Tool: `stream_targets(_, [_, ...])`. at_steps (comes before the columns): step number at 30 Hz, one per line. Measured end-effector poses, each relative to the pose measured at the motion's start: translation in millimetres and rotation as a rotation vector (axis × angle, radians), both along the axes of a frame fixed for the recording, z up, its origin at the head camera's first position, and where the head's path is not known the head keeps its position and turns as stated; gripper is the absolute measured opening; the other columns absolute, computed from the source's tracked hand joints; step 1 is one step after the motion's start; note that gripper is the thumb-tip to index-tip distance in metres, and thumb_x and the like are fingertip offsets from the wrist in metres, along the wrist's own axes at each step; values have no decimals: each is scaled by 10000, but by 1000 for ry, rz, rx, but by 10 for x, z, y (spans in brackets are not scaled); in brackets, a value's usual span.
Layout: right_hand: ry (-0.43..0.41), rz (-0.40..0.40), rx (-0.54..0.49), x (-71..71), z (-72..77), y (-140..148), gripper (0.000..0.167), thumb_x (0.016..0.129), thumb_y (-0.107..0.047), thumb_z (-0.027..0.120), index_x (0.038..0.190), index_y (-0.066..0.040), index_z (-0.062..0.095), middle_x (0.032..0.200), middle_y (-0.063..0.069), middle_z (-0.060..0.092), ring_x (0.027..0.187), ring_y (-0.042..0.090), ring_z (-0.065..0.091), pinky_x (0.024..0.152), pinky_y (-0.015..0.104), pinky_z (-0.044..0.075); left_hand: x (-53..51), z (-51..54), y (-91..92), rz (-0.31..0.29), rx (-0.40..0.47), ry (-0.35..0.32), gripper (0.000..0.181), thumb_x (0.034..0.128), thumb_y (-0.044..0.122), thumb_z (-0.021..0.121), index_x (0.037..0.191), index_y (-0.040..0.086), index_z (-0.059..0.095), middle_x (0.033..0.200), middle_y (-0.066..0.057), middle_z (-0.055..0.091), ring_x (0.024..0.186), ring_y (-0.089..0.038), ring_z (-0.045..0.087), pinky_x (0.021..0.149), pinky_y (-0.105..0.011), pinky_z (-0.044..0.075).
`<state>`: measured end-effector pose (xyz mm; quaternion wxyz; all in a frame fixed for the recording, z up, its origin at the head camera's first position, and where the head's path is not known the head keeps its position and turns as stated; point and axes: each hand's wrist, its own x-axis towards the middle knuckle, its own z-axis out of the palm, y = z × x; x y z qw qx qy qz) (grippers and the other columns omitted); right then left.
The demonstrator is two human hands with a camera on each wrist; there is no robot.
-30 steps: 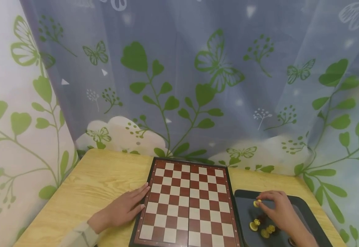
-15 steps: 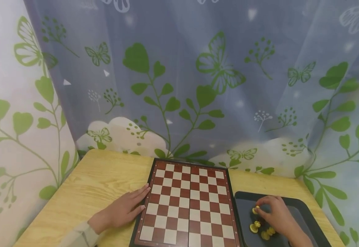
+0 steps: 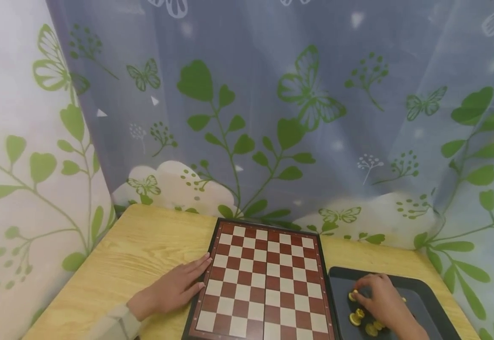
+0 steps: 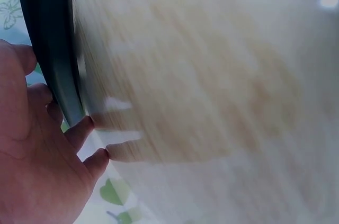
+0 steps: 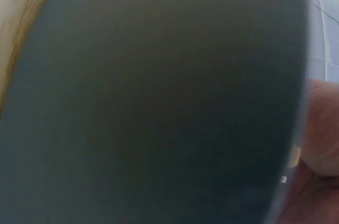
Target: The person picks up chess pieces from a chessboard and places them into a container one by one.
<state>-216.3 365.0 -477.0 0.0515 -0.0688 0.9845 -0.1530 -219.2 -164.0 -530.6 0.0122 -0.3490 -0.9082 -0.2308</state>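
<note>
A brown-and-white checkered chessboard (image 3: 268,278) lies on the wooden table. My left hand (image 3: 174,289) rests on the table beside it, straight fingertips touching the left edge. In the left wrist view, that hand (image 4: 42,150) is against the dark board edge (image 4: 53,33). Over the dark tray (image 3: 339,283), my right hand (image 3: 380,300) pinches a small gold chess piece (image 3: 352,295) between thumb and fingers. Whether its base touches the tray is unclear. Another gold chess piece (image 3: 356,317) stands just below it. The right wrist view shows mostly a blurred dark surface (image 5: 159,102).
More gold pieces (image 3: 372,328) sit in the tray near the right wrist, partly hidden. The tray stands close to the board's right side. A patterned curtain (image 3: 251,118) hangs behind the table (image 3: 166,231).
My right hand has lowered slightly toward the near side of the tray, still pinching the gold chess piece. The left hand keeps its place on the board edge. The head view has shifted a little.
</note>
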Motion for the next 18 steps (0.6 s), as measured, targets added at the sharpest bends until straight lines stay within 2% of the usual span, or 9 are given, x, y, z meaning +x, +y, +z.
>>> stream_targets(4, [-17,2,1,-17,20,-15,86,828,-185,838,896,-176,787,1029,31,731,1046,391,593,887,598,498,-41,-1,22,-11,-4,-6,565,1107,297,410,1583,8,317,1656,-171,282,1460,-409,382,1126,-629,374])
stream_targets(7, [-11,-1,-50,-4,38,-92,128,845,-210,825,953,-152,788,1057,35,734,1054,371,606,896,581,506,-60,-3,1,-9,-6,-1,563,1104,298,417,1576,3,334,1650,-176,298,1450,-406,399,1119,-619,388])
stream_targets(11, [-13,-19,-140,93,105,-245,297,923,-278,750,1144,-79,751,1177,114,717,1132,410,613,932,582,512,-62,-67,12,-4,20,-11,560,1092,301,454,1558,0,373,1634,-181,330,1434,-406,422,1100,-622,405])
stream_targets(13, [-1,-19,-150,140,146,-350,398,972,-329,687,1256,-51,697,1270,173,672,1205,453,575,963,607,495,-60,-102,44,4,31,-1,555,1091,308,459,1552,7,391,1625,-180,349,1418,-416,441,1081,-637,416])
stream_targets(15, [22,-14,-134,175,176,-468,490,1005,-383,628,1351,-35,633,1349,221,615,1267,491,517,990,638,470,-56,-120,81,32,39,5,552,1092,320,456,1553,23,397,1624,-173,354,1416,-437,436,1078,-667,401])
stream_targets(18, [82,18,-76,196,180,-638,602,1029,-470,557,1436,-26,556,1420,255,553,1312,515,462,1032,679,421,-37,-106,111,122,28,44,550,1096,337,437,1563,49,391,1631,-149,348,1421,-469,417,1097,-702,356])
